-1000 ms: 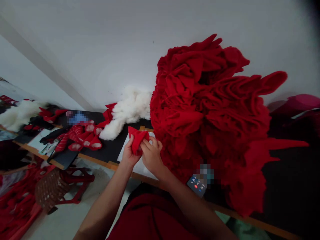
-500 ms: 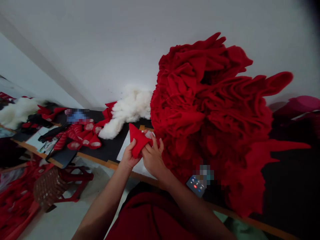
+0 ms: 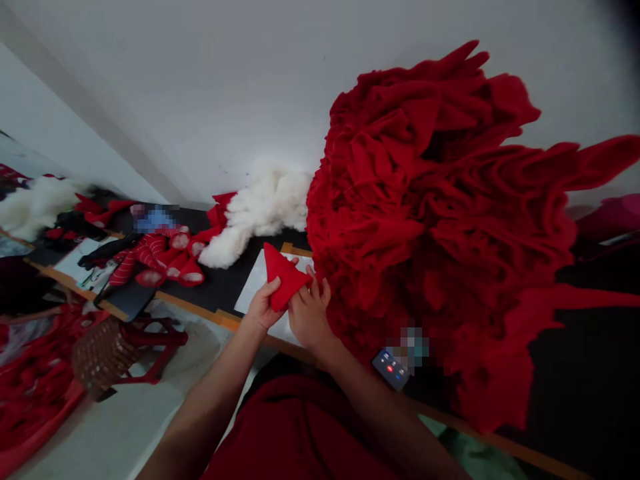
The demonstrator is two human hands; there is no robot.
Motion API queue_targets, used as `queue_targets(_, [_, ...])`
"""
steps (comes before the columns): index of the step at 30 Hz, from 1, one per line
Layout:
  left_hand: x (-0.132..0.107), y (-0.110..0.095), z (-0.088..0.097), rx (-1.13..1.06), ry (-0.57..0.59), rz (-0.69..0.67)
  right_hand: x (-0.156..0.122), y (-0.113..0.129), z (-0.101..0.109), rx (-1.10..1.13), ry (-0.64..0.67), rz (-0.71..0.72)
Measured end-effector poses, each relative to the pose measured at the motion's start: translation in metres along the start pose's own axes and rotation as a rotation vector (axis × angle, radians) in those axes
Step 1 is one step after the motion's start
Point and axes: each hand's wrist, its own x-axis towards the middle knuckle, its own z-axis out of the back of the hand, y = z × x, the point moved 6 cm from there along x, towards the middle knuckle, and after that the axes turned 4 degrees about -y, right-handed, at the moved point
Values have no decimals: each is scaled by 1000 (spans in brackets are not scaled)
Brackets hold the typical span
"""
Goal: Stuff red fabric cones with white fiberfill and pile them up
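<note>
A small red felt cone [image 3: 284, 275] is held between my two hands in front of me, its point toward the upper left. My left hand [image 3: 264, 308] grips its lower left side, with the thumb on the near face. At its right-hand end is my right hand [image 3: 311, 313], with some fingers on or inside the edge and others raised. The fingertips at that end are partly hidden. Below the hands lies a white sheet [image 3: 249, 288].
To the right rises a tall heap of red fabric pieces [image 3: 380, 180]. White stuffing [image 3: 270, 203] lies behind my hands. Red stuffed pieces [image 3: 173, 263] are at the left. A lit phone [image 3: 391, 369] rests near the table edge. On the floor stands a stool [image 3: 150, 347].
The camera view has shifted slightly. Both hands still hold the cone, which has turned a little; the white tuft seen by my right fingers before is no longer visible.
</note>
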Motion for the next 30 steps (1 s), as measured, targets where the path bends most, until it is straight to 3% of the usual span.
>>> queue_targets(5, [1,-1,5,-11,-8,-15,-2,2,2,1,-6,-54])
queue_targets(11, [0,-4,1,22,16,-69,-2,2,-3,71,77,-73])
queue_targets(16, [3,-4,-1,45,68,-62,-3,-2,3,31,24,-157])
queue_targets(20, [5,-3,5,80,-3,-58,-4,-1,5,102,-15,-135])
queue_targets(23, [6,-2,12,121,-76,-66,-4,-4,0,179,55,-104])
queue_targets(30, [7,-6,15,236,24,-66,0,-12,5,252,153,-50])
